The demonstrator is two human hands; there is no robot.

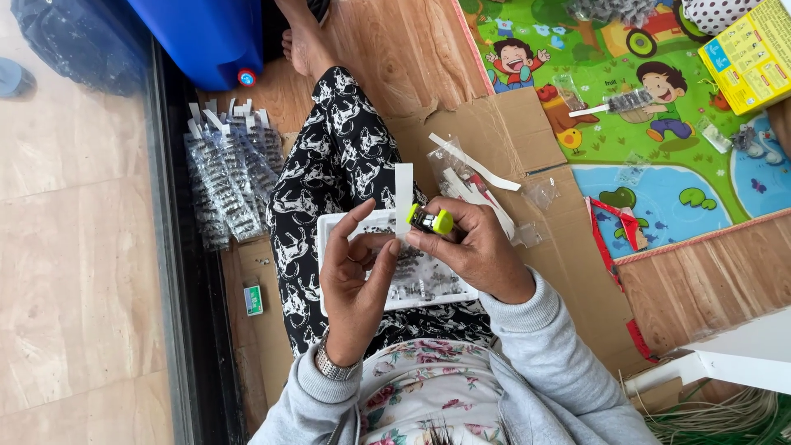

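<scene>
The small lime-green and black plastic stapler [432, 220] sits just above the shallow white plastic tray [329, 227] that lies on the person's lap, pinched in the fingers of the right hand [470, 247], which are closed around it. Largest of what surrounds that tray is the flattened brown cardboard sheet [568, 239] to its right on the wooden floor; to the tray's left lies a heap of small clear plastic packets with white paper headers [231, 169]. In the tray itself is a scatter of small dark metal parts [424, 276], too fine to tell apart. The left hand [354, 276], over the tray's left part, holds a narrow white paper strip [404, 198] upright, fingers narrowed on its lower end, and the strip's edge touches the stapler's mouth. The step in hand looks like fastening a paper header: the strip seems lined up in the stapler. The next move would call for a firm squeeze of the right fingers while the left keeps the strip steady and straight.
</scene>
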